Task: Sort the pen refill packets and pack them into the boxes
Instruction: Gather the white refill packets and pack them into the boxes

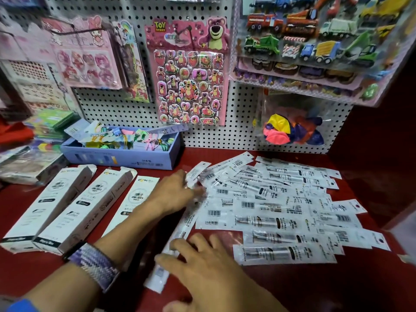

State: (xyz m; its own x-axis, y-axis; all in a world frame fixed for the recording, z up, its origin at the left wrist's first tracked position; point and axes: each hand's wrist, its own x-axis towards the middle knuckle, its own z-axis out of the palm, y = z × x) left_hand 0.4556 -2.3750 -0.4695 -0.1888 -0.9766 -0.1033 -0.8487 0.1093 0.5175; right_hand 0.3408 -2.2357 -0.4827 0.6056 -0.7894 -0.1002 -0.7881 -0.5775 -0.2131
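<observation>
Red table [292,287] – bears all items below
Pegboard wall [243,113], far – sticker sheets hung across it, bear sheet [190,82] at centre, truck sheets [315,39] far right, balloon bag [295,129] beneath
Pen refill packets [281,212] – clear sleeves w/ barcodes, loose overlapping spread, centre to right of table
White boxes [90,206] – 3 long cartons lying side by side, left of spread, far-end flaps open
Blue tray [126,157] – far left-centre, packed w/ coloured clips
Left hand [173,192] – reaches over boxes to left edge of spread, fingers pinch one packet [195,174] by its end; woven wristband [94,264] on forearm
Right hand [202,264] – near centre, fingers spread flat, pressing on a long packet [177,242] lying apart from spread, nearer to person
</observation>
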